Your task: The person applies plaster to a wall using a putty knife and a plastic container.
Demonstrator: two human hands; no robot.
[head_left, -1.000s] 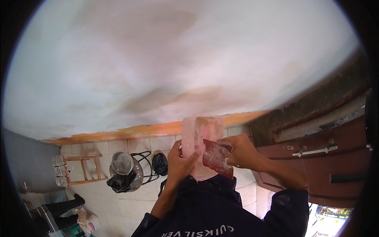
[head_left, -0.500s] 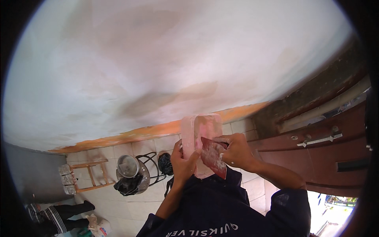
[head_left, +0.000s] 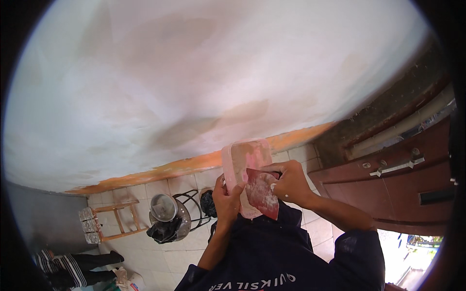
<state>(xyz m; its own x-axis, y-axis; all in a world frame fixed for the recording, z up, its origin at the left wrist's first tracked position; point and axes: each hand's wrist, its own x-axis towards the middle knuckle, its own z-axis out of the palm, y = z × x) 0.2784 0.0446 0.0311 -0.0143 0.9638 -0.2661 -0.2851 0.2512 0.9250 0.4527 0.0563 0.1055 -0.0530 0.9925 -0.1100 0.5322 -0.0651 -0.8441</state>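
My left hand [head_left: 227, 198] is closed round the side of a pink plastic tub [head_left: 232, 157] with pale smears inside, held in front of my body. My right hand [head_left: 293, 182] grips a thin, dark-red scraper [head_left: 259, 196] dusted with white, its blade lying over the tub's opening. Beyond my hands is a wall [head_left: 204, 72] coated in patchy white, with an orange band [head_left: 286, 138] along its foot.
At left stand a wooden chair [head_left: 114, 208] and a black metal stool [head_left: 182, 230] carrying a metal pot [head_left: 162, 207] and black plastic. A black bag [head_left: 208, 203] lies nearby. Another person's striped, dark-clothed legs [head_left: 82, 269] show lower left. A brown door [head_left: 388, 199] is at right, bright opening below.
The wall's foot, chair and stool have shifted right and down in the view. My hands still hold tub and scraper; the scraper has moved slightly left and changed its angle over the tub.
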